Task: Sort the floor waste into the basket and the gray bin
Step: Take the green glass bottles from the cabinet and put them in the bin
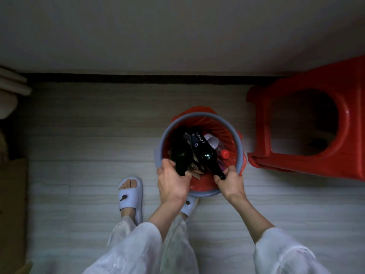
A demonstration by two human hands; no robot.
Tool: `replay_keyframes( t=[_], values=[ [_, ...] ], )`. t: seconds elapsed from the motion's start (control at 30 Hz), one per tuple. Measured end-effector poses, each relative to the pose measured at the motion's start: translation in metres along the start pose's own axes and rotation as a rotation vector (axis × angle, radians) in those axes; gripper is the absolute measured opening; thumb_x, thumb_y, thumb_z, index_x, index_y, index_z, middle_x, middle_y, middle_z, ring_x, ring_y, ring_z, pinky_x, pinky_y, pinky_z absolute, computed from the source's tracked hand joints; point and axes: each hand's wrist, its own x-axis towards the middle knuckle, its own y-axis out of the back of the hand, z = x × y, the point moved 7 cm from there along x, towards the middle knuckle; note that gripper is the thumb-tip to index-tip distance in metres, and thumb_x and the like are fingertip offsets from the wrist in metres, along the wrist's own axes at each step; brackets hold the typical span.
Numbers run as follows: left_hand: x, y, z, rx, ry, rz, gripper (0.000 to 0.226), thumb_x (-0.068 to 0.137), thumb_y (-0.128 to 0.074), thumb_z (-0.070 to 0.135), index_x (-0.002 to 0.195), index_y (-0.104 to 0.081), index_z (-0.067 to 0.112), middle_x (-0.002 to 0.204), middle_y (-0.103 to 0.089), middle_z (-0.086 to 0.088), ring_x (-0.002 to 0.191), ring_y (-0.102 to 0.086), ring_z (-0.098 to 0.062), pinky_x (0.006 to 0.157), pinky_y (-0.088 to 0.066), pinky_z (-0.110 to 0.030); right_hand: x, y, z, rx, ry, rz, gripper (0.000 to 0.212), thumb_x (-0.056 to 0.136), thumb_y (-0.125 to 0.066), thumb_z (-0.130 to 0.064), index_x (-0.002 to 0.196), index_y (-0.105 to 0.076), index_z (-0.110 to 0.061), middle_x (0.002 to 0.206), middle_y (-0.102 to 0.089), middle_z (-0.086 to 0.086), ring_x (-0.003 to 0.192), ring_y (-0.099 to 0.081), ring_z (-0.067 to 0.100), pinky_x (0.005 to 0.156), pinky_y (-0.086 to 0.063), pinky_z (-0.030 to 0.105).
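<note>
Looking down through the head camera, I have both hands over the gray bin [199, 117], which stands on the pale floor [88, 125] lined with a red bag [221, 127], just beside a red plastic stool [308, 123] and in front of my slippered feet. My left hand [172, 183] has its fingers curled tight round the neck of a dark glass bottle [180, 149], whose body hangs base-first inside the rim; my right hand [229, 181] is pinched closed on the neck of a second dark bottle [205, 153], the one with white lettering on its label, also slanting down into the bin. Beneath them lie a clear plastic bottle with a red cap [216, 146] and some brownish scraps I cannot identify. I judge the step in hand to be depositing these two bottles: both are already past the rim, but neither has been let go. The next move, as I read it, calls for lowering each until its base rests on what lies below, then easing the fingers open, since glass dropped onto glass could crack. The two bottles sit close together, so I would release one at a time. No basket is in this view, and I see no loose waste on the floor around the bin, so how much sorting remains I cannot tell from here.
</note>
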Motion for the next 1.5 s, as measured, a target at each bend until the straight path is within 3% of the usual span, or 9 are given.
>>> replay_keyframes(
  t=[0.1,0.37,0.67,0.8,0.93,1.1,1.23,1.37,1.5],
  values=[
    [-0.001,-0.032,-0.031,0.050,0.098,-0.118,0.044,0.081,-0.068,0.020,0.116,-0.044,0.010,0.117,-0.053,-0.014,0.106,-0.053,-0.031,0.084,-0.040,-0.031,0.004,-0.010,0.000,-0.065,0.025,-0.033,0.031,0.087,-0.062,-0.023,0.107,-0.046,-0.006,0.102,-0.061,0.019,0.099,-0.058,0.036,0.081,-0.045,0.033],
    [0.011,-0.065,-0.074,0.252,0.174,-0.218,0.048,0.081,-0.065,0.022,0.121,-0.041,0.011,0.116,-0.058,-0.017,0.108,-0.055,-0.036,0.084,-0.045,-0.039,0.011,-0.025,0.003,-0.153,0.038,-0.081,0.035,0.090,-0.057,-0.021,0.119,-0.047,-0.003,0.112,-0.060,0.023,0.108,-0.054,0.039,0.088,-0.044,0.036],
    [0.014,-0.033,-0.074,0.254,0.046,-0.392,0.041,0.090,-0.053,0.024,0.129,-0.047,0.012,0.113,-0.064,-0.017,0.110,-0.055,-0.033,0.089,-0.044,-0.032,-0.035,-0.011,0.001,-0.211,0.036,-0.208,0.047,0.095,-0.047,-0.021,0.140,-0.038,-0.013,0.130,-0.054,0.019,0.123,-0.046,0.037,0.098,-0.038,0.035],
    [-0.004,0.019,-0.065,0.134,0.033,-0.388,0.030,0.091,-0.053,0.016,0.121,-0.052,0.011,0.099,-0.068,-0.014,0.102,-0.059,-0.028,0.087,-0.044,-0.027,-0.083,0.005,-0.022,-0.177,0.045,-0.242,0.040,0.095,-0.047,-0.022,0.132,-0.047,-0.009,0.131,-0.055,0.017,0.125,-0.046,0.032,0.100,-0.036,0.031],
    [-0.030,0.087,-0.046,-0.025,0.002,-0.368,0.024,0.089,-0.053,0.005,0.112,-0.056,-0.002,0.064,-0.053,-0.002,0.068,-0.054,-0.022,0.068,-0.040,-0.022,-0.147,0.025,-0.072,-0.061,0.134,-0.226,0.030,0.093,-0.051,-0.021,0.118,-0.060,-0.006,0.115,-0.065,0.015,0.116,-0.054,0.029,0.098,-0.040,0.032],
    [-0.088,0.214,-0.034,-0.149,-0.130,-0.326,0.021,0.090,-0.051,0.006,0.110,-0.058,0.003,0.071,-0.056,-0.003,0.066,-0.054,-0.015,0.063,-0.046,-0.019,-0.259,0.041,-0.151,0.072,0.285,-0.173,0.014,0.091,-0.053,-0.020,0.096,-0.066,-0.017,0.099,-0.070,0.011,0.100,-0.064,0.026,0.094,-0.046,0.035],
    [-0.133,0.306,-0.047,-0.217,-0.198,-0.247,0.021,0.092,-0.051,0.007,0.112,-0.058,0.002,0.076,-0.059,-0.002,0.045,-0.054,0.008,0.046,-0.038,-0.003,-0.337,0.032,-0.198,0.235,0.362,-0.170,0.018,0.091,-0.051,-0.019,0.076,-0.060,-0.024,0.084,-0.068,0.005,0.080,-0.064,0.017,0.086,-0.048,0.035],
    [-0.190,0.409,-0.101,-0.353,-0.194,-0.086,0.021,0.093,-0.051,0.008,0.111,-0.058,0.002,0.078,-0.061,0.001,0.059,-0.058,-0.001,0.051,-0.041,-0.004,-0.441,-0.013,-0.252,0.112,0.575,-0.332,0.011,0.093,-0.050,-0.018,0.094,-0.061,-0.015,0.082,-0.066,0.003,0.069,-0.060,0.010,0.080,-0.046,0.027],
    [-0.255,0.493,-0.172,-0.565,-0.176,0.157,0.019,0.093,-0.049,0.008,0.111,-0.058,0.006,0.086,-0.064,-0.002,0.070,-0.059,-0.009,0.067,-0.045,-0.017,-0.527,-0.058,-0.297,-0.133,0.818,-0.491,0.013,0.094,-0.049,-0.017,0.103,-0.058,-0.016,0.078,-0.065,-0.003,0.068,-0.061,0.008,0.077,-0.044,0.023]
  ],
)
